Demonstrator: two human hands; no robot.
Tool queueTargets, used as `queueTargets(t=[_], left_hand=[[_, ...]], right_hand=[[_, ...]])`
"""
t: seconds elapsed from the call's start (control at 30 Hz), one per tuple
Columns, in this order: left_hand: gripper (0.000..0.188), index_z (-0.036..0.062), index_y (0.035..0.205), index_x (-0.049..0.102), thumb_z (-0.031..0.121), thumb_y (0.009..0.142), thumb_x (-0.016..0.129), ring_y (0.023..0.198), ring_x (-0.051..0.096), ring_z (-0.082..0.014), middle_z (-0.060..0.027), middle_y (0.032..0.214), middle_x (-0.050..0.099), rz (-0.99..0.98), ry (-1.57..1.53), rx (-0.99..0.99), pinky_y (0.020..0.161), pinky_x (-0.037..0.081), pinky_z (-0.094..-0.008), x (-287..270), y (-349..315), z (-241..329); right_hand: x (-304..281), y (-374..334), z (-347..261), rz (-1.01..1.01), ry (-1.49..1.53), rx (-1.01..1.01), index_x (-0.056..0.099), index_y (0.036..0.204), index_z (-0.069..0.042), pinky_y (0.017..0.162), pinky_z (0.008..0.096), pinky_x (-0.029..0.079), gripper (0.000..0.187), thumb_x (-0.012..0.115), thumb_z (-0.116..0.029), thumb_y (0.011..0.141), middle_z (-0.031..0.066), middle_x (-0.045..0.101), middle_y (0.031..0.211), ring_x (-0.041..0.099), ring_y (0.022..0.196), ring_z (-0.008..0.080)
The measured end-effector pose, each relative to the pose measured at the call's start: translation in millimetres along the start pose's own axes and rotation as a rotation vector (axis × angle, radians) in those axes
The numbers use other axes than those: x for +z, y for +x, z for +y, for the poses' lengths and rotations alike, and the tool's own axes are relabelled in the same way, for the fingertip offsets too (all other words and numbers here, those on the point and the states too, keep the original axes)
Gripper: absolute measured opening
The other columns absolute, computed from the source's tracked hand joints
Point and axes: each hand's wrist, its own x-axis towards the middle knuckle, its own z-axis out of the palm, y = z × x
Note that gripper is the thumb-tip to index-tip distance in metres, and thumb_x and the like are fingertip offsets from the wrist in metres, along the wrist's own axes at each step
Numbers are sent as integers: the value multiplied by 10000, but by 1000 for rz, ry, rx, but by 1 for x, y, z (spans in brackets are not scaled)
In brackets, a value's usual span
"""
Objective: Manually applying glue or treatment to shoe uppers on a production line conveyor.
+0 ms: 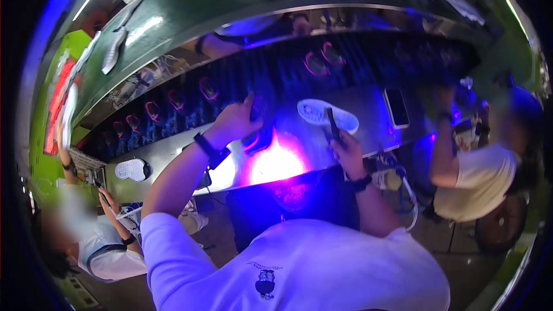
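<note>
The left hand (237, 122) reaches forward from a bent elbow, wrist angled inward, its fingers against a dark shoe-like piece (264, 116) above the surface (368, 106). The right hand (348, 151), well apart from it, is held lower and nearer the body, fingers wrapped around a slim dark tool (330, 122) that points away and overlaps a white sole (317, 113) lying on the surface. Shadow merges the dark piece with the background, so whether the left fingers close on it cannot be told. Glare (279, 164) washes out the area between the hands.
</note>
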Motion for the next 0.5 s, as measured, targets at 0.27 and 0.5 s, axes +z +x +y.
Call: queueTargets(t=[0.27,0.5], left_hand=[[600,-42,1345,542,287,851,632,890,637,-267,-134,991,638,189,524,401,814,508,-421,111,-80,81],[657,-36,1347,554,222,754,667,885,640,-258,-102,974,617,409,315,643,809,521,-387,99,-98,67]], right_hand=[[-20,-65,-63,9,-156,29,595,1358,12,623,215,451,387,640,-41,978,24,694,904,564,698,48],[-2,-101,-91,39,-200,-122,614,1313,61,834,242,522,368,658,9,952,62,702,1012,659,890,109]])
